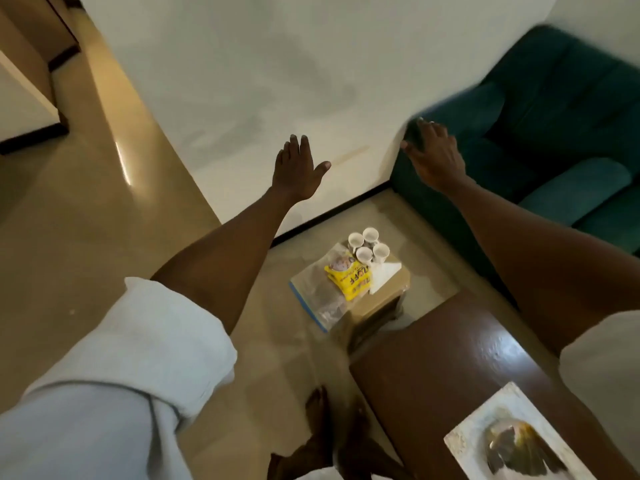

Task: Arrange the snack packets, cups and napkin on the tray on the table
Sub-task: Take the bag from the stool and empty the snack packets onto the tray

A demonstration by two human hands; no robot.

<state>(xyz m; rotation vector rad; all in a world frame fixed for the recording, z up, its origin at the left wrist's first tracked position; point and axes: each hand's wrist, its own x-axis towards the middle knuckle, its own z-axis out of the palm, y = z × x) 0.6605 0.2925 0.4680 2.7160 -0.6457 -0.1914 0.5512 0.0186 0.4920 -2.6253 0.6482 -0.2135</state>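
Both my arms reach forward and hold nothing. My left hand (297,168) is spread flat in front of the white wall. My right hand (433,154) is stretched out with straight fingers near the corner of the green sofa. Far below them, a small cardboard box (391,289) on the floor carries several white cups (369,245), yellow snack packets (349,280), a clear zip bag (320,299) of snacks and a white napkin (384,273). A pale tray (460,441) with a bird picture lies on the brown table at the bottom right.
The glossy brown table (433,362) stands right of my bare feet (332,445). A green sofa (554,140) fills the upper right, against the white wall (277,64). Tan tiled floor (86,220) stretches to the left, toward dark wooden furniture (31,98).
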